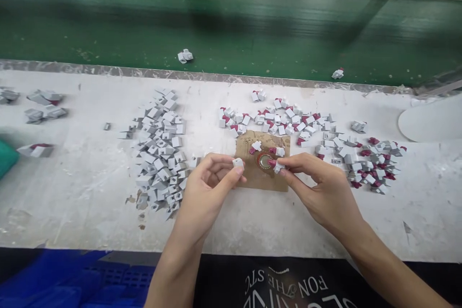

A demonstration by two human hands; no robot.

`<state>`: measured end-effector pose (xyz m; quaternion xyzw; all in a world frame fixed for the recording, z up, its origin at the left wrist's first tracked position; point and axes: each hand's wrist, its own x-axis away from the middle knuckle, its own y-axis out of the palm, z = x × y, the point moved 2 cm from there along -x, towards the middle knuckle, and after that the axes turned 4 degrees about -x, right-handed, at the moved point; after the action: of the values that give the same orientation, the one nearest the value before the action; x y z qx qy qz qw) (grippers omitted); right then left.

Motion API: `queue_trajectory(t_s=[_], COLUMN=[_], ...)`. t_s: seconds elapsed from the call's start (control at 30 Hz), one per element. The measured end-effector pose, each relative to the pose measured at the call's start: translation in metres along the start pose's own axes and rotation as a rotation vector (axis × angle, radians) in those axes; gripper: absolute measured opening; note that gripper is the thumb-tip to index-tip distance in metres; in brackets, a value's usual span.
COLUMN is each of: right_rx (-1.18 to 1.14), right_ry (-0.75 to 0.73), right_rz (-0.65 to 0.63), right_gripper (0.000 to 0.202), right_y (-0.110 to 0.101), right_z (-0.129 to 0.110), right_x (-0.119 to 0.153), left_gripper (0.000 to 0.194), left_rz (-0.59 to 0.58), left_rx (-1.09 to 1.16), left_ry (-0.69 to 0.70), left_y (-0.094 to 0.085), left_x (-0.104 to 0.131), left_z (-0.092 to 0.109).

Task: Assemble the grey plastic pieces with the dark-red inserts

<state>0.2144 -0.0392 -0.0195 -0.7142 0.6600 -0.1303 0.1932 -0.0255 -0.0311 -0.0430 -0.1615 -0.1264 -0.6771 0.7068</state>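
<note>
Pinched between thumb and fingers of my left hand is a small light-grey plastic piece. My right hand holds a grey-and-dark-red plastic piece by its grey part, with the red end pointing left. Both hands hover over a brown cardboard sheet. On the sheet sits a small round dish with a reddish rim, partly behind the right-hand piece. Two more grey-and-red pieces, one upper left and one upper right, lie beside the dish.
A heap of plain grey pieces lies left of my hands. Grey-and-red pieces spread behind the cardboard, with another cluster at right. Beyond the white table runs a green conveyor belt carrying two small pieces. Blue crates stand below.
</note>
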Motion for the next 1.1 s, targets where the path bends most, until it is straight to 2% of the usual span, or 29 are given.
queue_trajectory(t_s=[0.07,0.17,0.23,0.3,0.43,0.53,0.67,0.77,0.9,1.0,1.1], right_rx=[-0.012,-0.012,-0.001,0.007,0.008,-0.014,-0.129,-0.315,-0.583,-0.676,-0.728], right_ry=[0.018,0.019,0.004,-0.011,-0.02,-0.01,0.084,0.224,0.315,0.326,0.326], right_rz=[0.011,0.011,0.0,-0.013,-0.007,0.004,0.044,0.069,0.062,0.04,0.018], right_gripper=[0.016,0.016,0.018,0.019,0.019,0.019,0.017,0.013,0.012,0.013,0.013], right_y=[-0.001,0.0,0.001,0.002,0.003,0.003,0.002,-0.002,-0.004,-0.002,-0.001], right_z=[0.001,0.002,0.002,0.002,0.002,0.002,0.002,0.002,0.001,0.0,-0.003], right_x=[0.001,0.002,0.002,0.002,0.001,0.001,0.001,-0.001,-0.006,-0.009,-0.011], left_gripper=[0.026,0.018,0.022,0.026,0.025,0.023,0.019,0.015,0.018,0.019,0.016], left_rz=[0.041,0.159,0.218,0.229,0.182,0.191,0.237,0.229,0.072,-0.092,-0.175], left_rx=[-0.089,-0.395,-0.618,-0.759,-0.871,-0.892,-0.765,-0.483,-0.113,0.009,0.058], left_ry=[0.042,0.131,0.213,0.287,0.319,0.375,0.429,0.352,0.232,0.191,0.164], left_y=[-0.004,-0.012,-0.016,-0.019,-0.023,-0.025,-0.023,-0.017,0.004,0.021,0.033], left_x=[0.001,0.005,0.007,0.008,0.007,0.008,0.011,0.011,0.006,0.001,-0.003], left_z=[0.0,0.001,0.001,-0.001,-0.009,-0.012,-0.007,0.002,0.018,0.028,0.033])
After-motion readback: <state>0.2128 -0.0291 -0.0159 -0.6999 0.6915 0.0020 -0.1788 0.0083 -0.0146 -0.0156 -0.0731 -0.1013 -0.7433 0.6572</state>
